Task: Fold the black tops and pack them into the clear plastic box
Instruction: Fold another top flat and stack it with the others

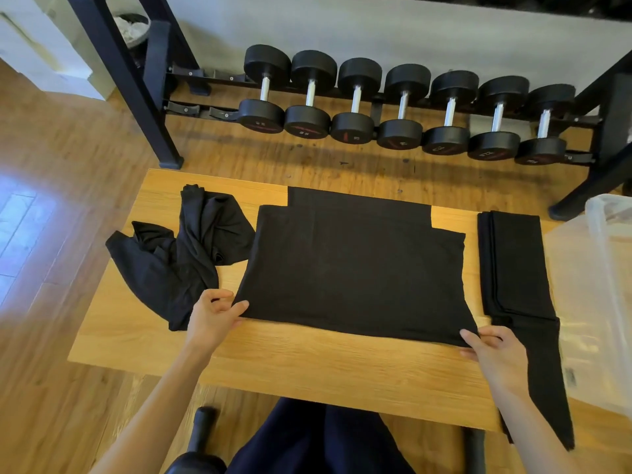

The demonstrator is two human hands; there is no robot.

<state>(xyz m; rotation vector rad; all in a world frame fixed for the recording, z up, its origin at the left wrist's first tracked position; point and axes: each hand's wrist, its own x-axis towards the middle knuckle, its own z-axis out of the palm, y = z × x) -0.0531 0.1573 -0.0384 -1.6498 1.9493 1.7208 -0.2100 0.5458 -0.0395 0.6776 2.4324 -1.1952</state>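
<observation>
So from the head cam looking down: there's a wooden counter point(307, 364) with three black tops on it. The middle black top point(352, 268) is spread flat across the centre of the counter, partly folded already (you can see the stepped layers toward the far edge). The left hand point(213, 316) is pinching its near-left corner, thumb on top of the fabric and fingers curled underneath, and the right hand point(492, 350) is doing the same thing at the near-right corner, grasping the hem close to the counter's near edge. Over by the left edge there's a crumpled black top point(184, 254) in a heap, one sleeve hanging off the side, just beside the flat one and maybe touching it at the far end. Along the right edge lies a folded black top point(513, 268) as a long narrow strip, with a loose bit trailing off the near-right corner of the counter. The clear plastic box point(602, 302) sits right past the counter's right edge, only partly in frame. Behind the counter on the wood floor is a dumbbell rack point(403, 107) with a row of black dumbbells.
</observation>
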